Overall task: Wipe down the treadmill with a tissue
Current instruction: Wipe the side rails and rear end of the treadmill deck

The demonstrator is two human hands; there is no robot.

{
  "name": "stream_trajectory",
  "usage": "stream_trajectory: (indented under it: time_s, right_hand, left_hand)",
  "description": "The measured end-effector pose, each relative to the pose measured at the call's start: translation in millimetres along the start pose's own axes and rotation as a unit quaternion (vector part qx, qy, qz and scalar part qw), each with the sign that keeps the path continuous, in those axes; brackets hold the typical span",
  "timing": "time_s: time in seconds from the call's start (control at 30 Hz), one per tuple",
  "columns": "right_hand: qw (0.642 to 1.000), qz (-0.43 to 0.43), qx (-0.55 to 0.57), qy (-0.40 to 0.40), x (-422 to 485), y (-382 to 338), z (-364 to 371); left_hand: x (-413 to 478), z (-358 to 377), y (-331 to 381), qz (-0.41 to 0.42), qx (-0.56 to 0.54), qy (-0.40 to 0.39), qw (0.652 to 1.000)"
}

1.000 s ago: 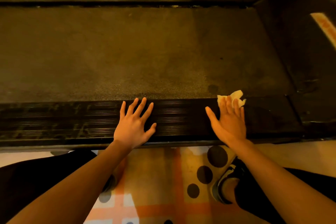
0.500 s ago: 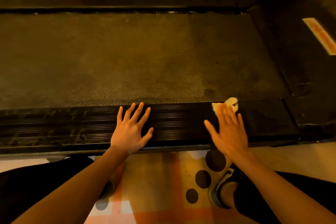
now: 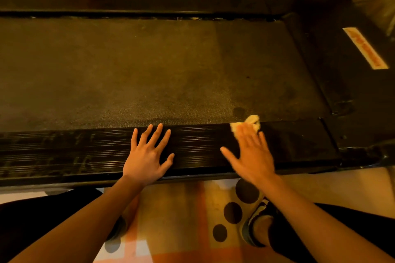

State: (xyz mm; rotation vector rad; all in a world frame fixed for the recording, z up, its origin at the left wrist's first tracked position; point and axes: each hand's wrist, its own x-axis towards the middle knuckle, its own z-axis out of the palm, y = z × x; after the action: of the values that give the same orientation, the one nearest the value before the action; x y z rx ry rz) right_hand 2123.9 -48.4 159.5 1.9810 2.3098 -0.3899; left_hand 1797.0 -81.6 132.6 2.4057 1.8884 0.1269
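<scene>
Treadmill (image 3: 149,4) wipe-down, nowhere near done
We press the tissue (image 3: 253,120) under our flat right hand (image 3: 252,156) on the near rail (image 3: 192,147); left hand (image 3: 146,160) rests spread beside it. Dusty left stretch and belt (image 3: 149,70) look unwiped.

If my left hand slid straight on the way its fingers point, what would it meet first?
The left hand would probably meet the treadmill belt just past the ribbed side rail; the tissue lies off to the right.

White sticker (image 3: 365,48) with orange lettering, on the right edge of the treadmill (image 3: 149,66), print too blurred to read
</scene>
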Motion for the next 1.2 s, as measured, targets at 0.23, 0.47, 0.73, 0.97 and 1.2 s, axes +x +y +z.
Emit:
stream_trajectory:
  time_s: [0.23,0.47,0.73,0.97,1.2]
  right_hand:
    - [0.997,0.004,0.067,-0.023,23,-87,0]
    - [0.997,-0.075,0.001,-0.018,12,-37,-3]
    - [0.998,0.005,0.058,-0.037,17,-72,-7]
    - [0.992,-0.106,-0.001,-0.064,-3,-45,-3]
    - [0.994,0.078,0.073,-0.035,21,-20,-16]
  left_hand:
    - [0,-1,0,-0.001,0.012,-0.018,1.000]
    - [0,-1,0,0.002,0.006,-0.010,1.000]
    - [0,1,0,0.005,0.001,-0.010,1.000]
    - [0,-2,1,-0.001,0.005,-0.014,1.000]
    - [1,-2,3,0.002,-0.002,-0.004,1.000]
